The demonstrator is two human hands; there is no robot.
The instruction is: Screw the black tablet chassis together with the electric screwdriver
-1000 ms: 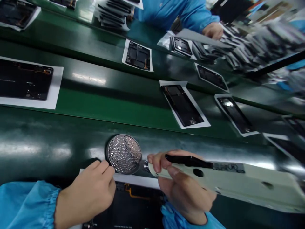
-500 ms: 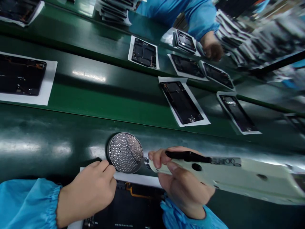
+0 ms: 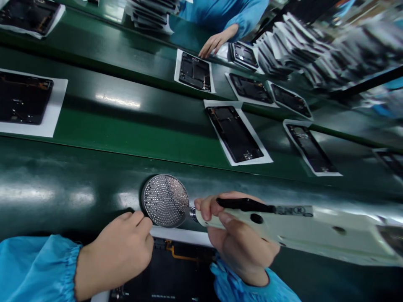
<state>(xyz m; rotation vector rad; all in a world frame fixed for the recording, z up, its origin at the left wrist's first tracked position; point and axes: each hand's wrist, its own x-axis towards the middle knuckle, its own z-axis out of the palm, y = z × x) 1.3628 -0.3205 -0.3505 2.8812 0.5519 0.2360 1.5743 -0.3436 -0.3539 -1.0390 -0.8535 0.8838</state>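
at the far left, a blue sleeve with a gathered cuff [image 3: 37, 264] leads to the left hand [image 3: 116, 260], which lies low over a dark green belt [image 3: 63, 167]. its fingers [image 3: 135, 221] are curled loosely and sit close together, the tips at the lower left rim of a round perforated metal disc [image 3: 165, 201]; whether they touch it or sit just beside it, i can't tell. under both hands, a black phone body [image 3: 166, 268] with an orange ribbon strip lies on white paper, partly cut off by the bottom of the view.

the disc sits on a short metal stem at the tip of a pale handheld tool [image 3: 299, 222], held just above the belt with a black strip along its top. the right hand [image 3: 242, 239] wraps around the tool's front end, with the thumb and fingers pinching it from both sides.

farther up, more black phone bodies [image 3: 234, 134] lie on white sheets [image 3: 34, 105] across the green belts. at the top, a co-worker's hand [image 3: 217, 42] in a blue sleeve rests its spread fingers on a sheet, and blurred stacks of phone bodies [image 3: 292, 50] fill the upper right.
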